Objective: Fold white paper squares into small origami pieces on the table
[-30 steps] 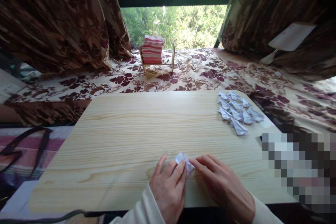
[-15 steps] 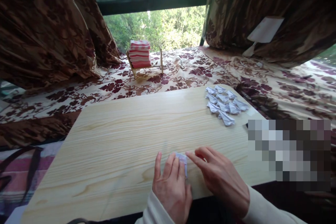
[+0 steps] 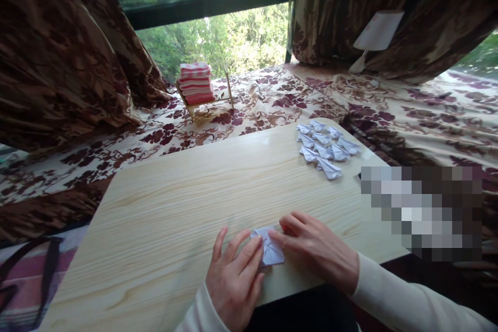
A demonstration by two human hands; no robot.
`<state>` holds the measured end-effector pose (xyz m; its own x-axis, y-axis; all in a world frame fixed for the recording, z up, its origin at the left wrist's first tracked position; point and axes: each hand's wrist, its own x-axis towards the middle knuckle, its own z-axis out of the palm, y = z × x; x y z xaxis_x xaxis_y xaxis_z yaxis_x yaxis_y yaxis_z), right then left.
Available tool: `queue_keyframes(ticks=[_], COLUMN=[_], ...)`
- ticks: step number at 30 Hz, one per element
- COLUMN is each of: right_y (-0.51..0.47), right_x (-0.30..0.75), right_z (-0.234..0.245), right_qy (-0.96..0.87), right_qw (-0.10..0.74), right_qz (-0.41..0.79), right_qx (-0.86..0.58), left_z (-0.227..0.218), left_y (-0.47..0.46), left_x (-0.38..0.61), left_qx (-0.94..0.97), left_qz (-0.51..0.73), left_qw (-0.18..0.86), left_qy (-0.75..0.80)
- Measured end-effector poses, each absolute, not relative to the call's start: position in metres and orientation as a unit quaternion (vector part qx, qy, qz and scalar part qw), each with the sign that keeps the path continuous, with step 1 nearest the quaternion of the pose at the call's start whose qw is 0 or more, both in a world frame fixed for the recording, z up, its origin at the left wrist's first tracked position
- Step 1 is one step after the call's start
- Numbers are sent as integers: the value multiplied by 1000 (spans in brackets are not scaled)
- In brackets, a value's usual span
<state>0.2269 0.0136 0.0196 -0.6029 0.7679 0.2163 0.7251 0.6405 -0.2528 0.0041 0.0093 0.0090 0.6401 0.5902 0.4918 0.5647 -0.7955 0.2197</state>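
Head view shows us a folded white paper [image 3: 274, 254] on the desk [image 3: 175, 202], near its front edge. Our left hand [image 3: 235, 277] has its fingers spread, fingertips touching the paper; our right hand [image 3: 319, 249] touches it with curled fingers, though whether they pinch it we cannot tell. Toward the desk's far right corner we see folded paper pieces [image 3: 322, 147]; beyond its far edge, stacked cloths [image 3: 196, 84] on a small rack [image 3: 229, 92].
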Motion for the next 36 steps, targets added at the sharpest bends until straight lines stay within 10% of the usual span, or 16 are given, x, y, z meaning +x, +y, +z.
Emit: queue_keyframes(ticks=[36], right_y=[-28], right_x=[210], right_z=[26], right_qy=[-864], right_qw=[154], right_qz=[121], right_qx=[-464], left_z=[-2], left_y=[-6], left_x=[23], left_qx=[890], left_qz=[269], left_qw=[11], left_qy=[368])
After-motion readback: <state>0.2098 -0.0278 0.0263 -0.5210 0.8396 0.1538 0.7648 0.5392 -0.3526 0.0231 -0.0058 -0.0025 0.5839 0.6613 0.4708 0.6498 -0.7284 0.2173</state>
